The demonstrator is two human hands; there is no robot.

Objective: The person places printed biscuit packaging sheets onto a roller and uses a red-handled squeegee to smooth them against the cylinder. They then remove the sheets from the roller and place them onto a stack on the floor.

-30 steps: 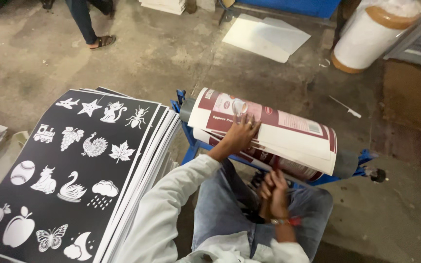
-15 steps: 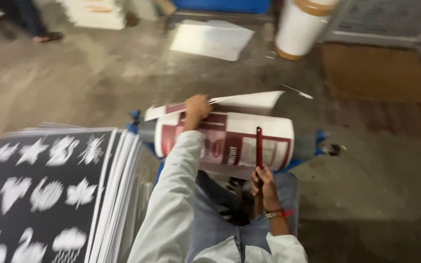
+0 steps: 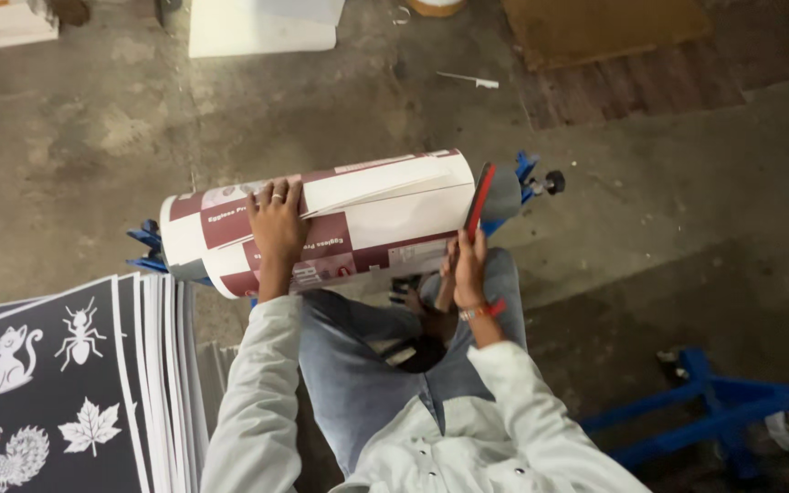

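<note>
A large roll of white and maroon printed paper [image 3: 358, 219] lies crosswise over a blue metal stand [image 3: 150, 245], just in front of the seated person's knees and above the stained concrete floor [image 3: 93, 137]. The left hand [image 3: 278, 226] lies flat on top of the roll near its left end, fingers spread and pressed against the paper, where a loose white sheet edge lifts away towards the right. The right hand [image 3: 468, 267] is closed around the lower end of a slim red and black tool [image 3: 479, 199], pinching it so that it stands upright against the right end face of the roll. A thin red band sits on that wrist. At the lower left, a stack of black sheets printed with white animal and leaf shapes [image 3: 57, 383] rests beside the person's left leg. Another blue metal frame [image 3: 732, 402] lies at the lower right, well apart from the roll.
</note>
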